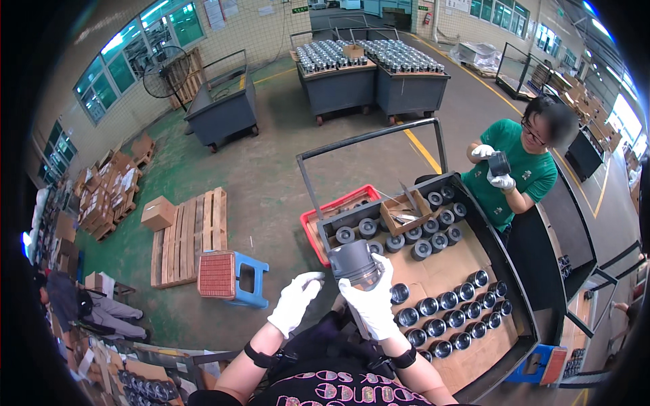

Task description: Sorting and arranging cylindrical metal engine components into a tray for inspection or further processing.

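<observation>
My right hand point(371, 298), in a white glove, grips a grey metal piston point(354, 264) by its lower part. The piston is tilted above the near left edge of a dark metal cart point(521, 298). To the left of it, my gloved left hand point(298, 302) is raised with nothing in it, fingers loosely stretched toward the piston and apart from it. On the cart's cardboard lining stand rows of shiny pistons point(447, 300) close to my right forearm. Farther back, darker grey pistons point(421, 250) surround a small cardboard box point(406, 215) with small items inside.
A co-worker point(508, 169) across the cart holds another piston point(499, 163). Left of the cart are a red tray point(311, 230), a blue stool point(250, 279) and a wooden pallet point(193, 237). Piston-laden carts point(413, 91) stand behind, near an empty-handled grey cart point(223, 111).
</observation>
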The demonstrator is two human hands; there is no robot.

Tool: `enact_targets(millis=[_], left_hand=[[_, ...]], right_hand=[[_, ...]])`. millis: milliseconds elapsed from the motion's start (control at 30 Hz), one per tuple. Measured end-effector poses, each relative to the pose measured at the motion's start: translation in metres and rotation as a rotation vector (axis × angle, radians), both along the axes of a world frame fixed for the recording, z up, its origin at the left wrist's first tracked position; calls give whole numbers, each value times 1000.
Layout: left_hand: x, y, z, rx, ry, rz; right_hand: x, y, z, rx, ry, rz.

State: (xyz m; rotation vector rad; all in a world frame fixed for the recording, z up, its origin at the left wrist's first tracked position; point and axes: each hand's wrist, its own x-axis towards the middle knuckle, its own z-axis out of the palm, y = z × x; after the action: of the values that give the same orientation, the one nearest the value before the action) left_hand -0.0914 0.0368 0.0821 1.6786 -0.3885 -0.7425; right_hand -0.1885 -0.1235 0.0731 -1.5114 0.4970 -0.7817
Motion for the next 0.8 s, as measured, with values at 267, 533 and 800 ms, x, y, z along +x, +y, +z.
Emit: enact_targets(millis=[267, 533, 800], left_hand=[[-1, -32, 26, -186, 22, 181], [-27, -39, 56, -50, -810, -54], [-24, -40, 54, -15, -908, -108]], right_hand=[[-5, 1, 4, 947, -290, 462], [17, -12, -4, 1397, -314, 560], [10, -12, 2, 1389, -201, 463]])
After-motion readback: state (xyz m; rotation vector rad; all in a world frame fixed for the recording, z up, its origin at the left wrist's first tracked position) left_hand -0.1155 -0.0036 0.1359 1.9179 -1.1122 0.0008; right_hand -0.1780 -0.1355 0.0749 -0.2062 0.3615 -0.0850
